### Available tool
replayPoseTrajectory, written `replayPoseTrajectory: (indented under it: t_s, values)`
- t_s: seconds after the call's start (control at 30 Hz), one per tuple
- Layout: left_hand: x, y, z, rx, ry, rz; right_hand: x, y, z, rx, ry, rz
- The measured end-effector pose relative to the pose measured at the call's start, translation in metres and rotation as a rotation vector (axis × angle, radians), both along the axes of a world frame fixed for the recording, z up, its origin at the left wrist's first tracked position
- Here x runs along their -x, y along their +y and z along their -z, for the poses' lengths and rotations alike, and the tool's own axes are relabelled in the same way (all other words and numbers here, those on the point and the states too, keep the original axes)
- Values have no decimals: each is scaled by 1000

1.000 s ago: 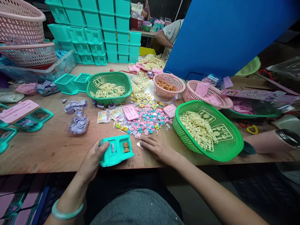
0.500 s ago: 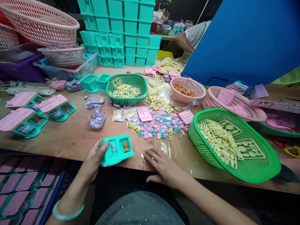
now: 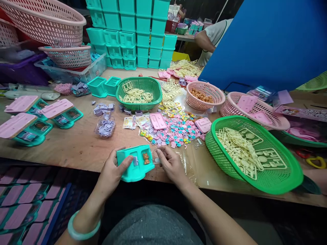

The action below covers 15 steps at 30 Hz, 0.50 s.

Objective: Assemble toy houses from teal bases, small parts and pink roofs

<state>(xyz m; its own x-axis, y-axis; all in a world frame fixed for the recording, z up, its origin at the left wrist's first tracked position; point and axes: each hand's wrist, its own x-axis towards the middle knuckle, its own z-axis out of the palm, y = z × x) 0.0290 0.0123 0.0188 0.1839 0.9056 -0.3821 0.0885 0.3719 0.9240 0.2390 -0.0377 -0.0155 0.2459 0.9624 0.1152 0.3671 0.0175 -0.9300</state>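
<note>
In my left hand is a teal plastic toy case, gripped at its left side with the thumb over the front. A small brown animal figure sits in its right-hand window, and a small lilac part shows in the left one. My right hand is just right of the case, thumb and fingers pinching a thin clear plastic piece by the case's edge. Beyond lies a pile of small pink, blue and yellow parts, with a pink panel at its left.
A green basket of cream parts stands at right, another green basket farther back. A pink basket holds brown figures. Teal cases are stacked behind; pink-lidded cases stand left. A co-worker's arm shows beyond the blue board.
My left hand has moved the teal case to the right. My right hand has risen from the tabletop, its fingers closing on the clear piece beside the case.
</note>
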Motion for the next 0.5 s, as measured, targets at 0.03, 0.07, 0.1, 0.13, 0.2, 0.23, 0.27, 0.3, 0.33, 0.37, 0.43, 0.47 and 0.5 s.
replayPoseTrajectory:
  t_s: [0.03,0.07,0.1,0.13,0.2,0.23,0.27,0.3,0.33,0.37,0.43,0.47,0.5]
  values:
    - [0,0,0,-5,6,1,0,0,-1,-5,-17,-1]
    - [1,0,1,-9,11,3,0,0,-3,-8,-31,-1]
    - [2,0,2,-13,15,5,-1,-1,-4,-7,-45,-2]
    - [2,0,2,-17,18,11,0,-1,-6,-8,-66,-3]
    - [4,-1,4,-39,40,33,1,-2,-8,-21,-136,10]
    - [4,-1,5,-57,58,41,3,-2,-8,-30,-188,20]
    - [4,-1,6,-75,78,45,5,-2,-8,-38,-244,30]
    - [3,-1,6,-91,99,46,7,-2,-7,-44,-300,42]
    - [2,-2,6,-103,118,40,10,-2,-5,-51,-353,59]
    - [1,-2,6,-110,131,32,13,-2,-4,-57,-402,77]
    - [0,-2,6,-112,126,14,20,-4,-2,-66,-485,113]
    - [0,-2,6,-108,110,6,23,-5,-2,-72,-510,122]
    - [0,-2,7,-97,82,-4,25,-7,-3,-74,-514,109]
